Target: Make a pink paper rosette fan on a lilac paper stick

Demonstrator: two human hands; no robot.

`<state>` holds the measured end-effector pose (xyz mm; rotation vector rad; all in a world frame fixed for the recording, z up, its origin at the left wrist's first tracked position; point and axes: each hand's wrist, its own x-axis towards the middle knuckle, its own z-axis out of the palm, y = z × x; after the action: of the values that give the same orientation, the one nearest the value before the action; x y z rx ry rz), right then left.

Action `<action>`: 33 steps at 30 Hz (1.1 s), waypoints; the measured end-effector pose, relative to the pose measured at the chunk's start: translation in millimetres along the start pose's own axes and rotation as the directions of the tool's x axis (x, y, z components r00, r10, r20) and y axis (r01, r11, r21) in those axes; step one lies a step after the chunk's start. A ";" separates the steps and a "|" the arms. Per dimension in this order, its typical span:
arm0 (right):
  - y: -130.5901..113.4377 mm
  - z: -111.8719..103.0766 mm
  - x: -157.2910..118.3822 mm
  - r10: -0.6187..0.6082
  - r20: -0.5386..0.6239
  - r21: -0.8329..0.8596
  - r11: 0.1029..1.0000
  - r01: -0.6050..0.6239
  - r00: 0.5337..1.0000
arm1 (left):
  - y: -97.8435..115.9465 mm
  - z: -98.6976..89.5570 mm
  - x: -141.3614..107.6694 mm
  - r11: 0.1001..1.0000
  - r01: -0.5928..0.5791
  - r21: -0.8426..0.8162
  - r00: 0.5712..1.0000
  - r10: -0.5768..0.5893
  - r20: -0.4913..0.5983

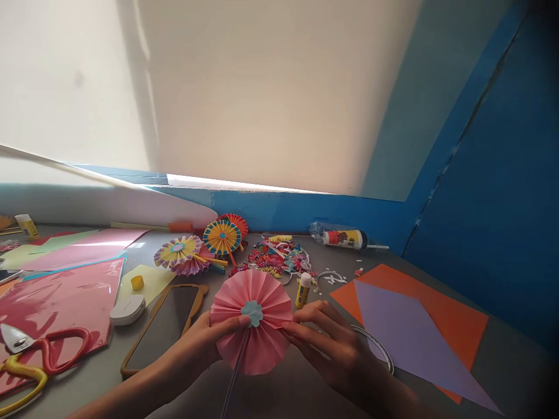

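A round pleated pink paper fan (pixel 253 355) is held up over the table between both hands. At its centre sits a light blue paper flower (pixel 254 314), and a thin dark stick (pixel 233 378) runs down from there. My left hand (pixel 209 337) grips the fan from the left, its thumb pressed on the blue flower and its other fingers hidden behind. At the right edge, my right hand (pixel 325 337) pinches a pleat between thumb and fingers. Just beyond the right hand stands a yellow glue stick (pixel 303 291) with a white top.
Finished paper fans (pixel 222 235) and a heap of paper scraps (pixel 279 256) lie at the back. Left are scissors (pixel 46 355), a phone (pixel 163 326), a white case (pixel 127 309) and a yellow cap (pixel 137 283). Purple paper (pixel 410 331) overlaps orange paper (pixel 454 314) on the right.
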<state>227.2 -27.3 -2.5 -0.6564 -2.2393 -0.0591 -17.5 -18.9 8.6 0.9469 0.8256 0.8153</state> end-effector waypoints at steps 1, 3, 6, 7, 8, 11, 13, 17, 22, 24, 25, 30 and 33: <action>-1.1 0.2 0.8 0.001 -0.003 -0.004 1.000 -0.001 1.000 | 0.1 0.6 -0.8 1.000 -0.009 -0.004 1.000 0.010 0.011; -3.0 0.1 2.4 0.004 0.001 0.000 1.000 -0.004 1.000 | -0.9 0.9 -1.4 1.000 -0.014 -0.016 1.000 0.014 0.025; -4.7 -1.0 3.4 -0.022 -0.005 -0.033 0.999 0.021 1.000 | -3.1 0.2 -0.5 0.999 0.017 -0.032 0.999 -0.016 0.030; -5.0 -1.4 3.4 -0.036 -0.015 -0.052 0.998 0.035 0.999 | -3.5 0.1 -0.3 0.999 0.025 -0.035 0.999 -0.024 0.029; -5.5 -1.7 3.3 -0.050 -0.023 -0.068 0.997 0.048 0.998 | -3.6 0.3 -0.3 0.999 0.029 -0.037 0.999 -0.028 0.029; -7.1 -2.0 2.7 -0.065 -0.023 -0.084 0.994 0.063 0.998 | -2.7 1.9 -1.5 0.998 0.033 -0.047 0.999 -0.031 0.040; -7.6 -2.0 2.0 -0.060 -0.018 -0.093 0.994 0.058 0.998 | -2.2 2.8 -2.1 0.998 0.025 -0.053 0.999 -0.023 0.043; -4.8 -1.8 -0.4 -0.023 -0.054 -0.119 0.993 0.016 0.998 | -4.4 1.6 -0.6 0.998 0.049 -0.031 0.999 -0.048 0.026; -1.9 -2.1 0.1 -0.033 -0.043 -0.070 0.997 0.030 0.999 | -7.2 1.4 0.2 0.998 0.051 -0.026 0.998 -0.050 0.023; -3.5 -2.0 1.9 -0.048 -0.032 -0.086 0.995 0.045 0.998 | -6.8 2.8 -1.0 0.999 0.040 -0.008 0.998 -0.040 0.042; -4.8 -1.9 2.9 -0.051 -0.033 -0.097 0.994 0.047 0.998 | -6.3 3.5 -1.8 0.999 0.041 0.007 0.998 -0.042 0.050; -11.2 1.0 4.6 -0.039 -0.047 -0.111 0.993 0.033 0.998 | -1.5 7.8 -7.9 0.996 0.040 0.074 0.996 -0.046 0.080; -12.2 3.8 2.7 -0.009 -0.036 -0.122 0.993 0.005 0.999 | 0.7 10.5 -10.3 0.997 0.025 0.071 0.993 -0.033 0.117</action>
<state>217.3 -35.8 -1.2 -0.7069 -2.2154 -0.2109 -13.1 -31.3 15.3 1.0327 0.7674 0.7025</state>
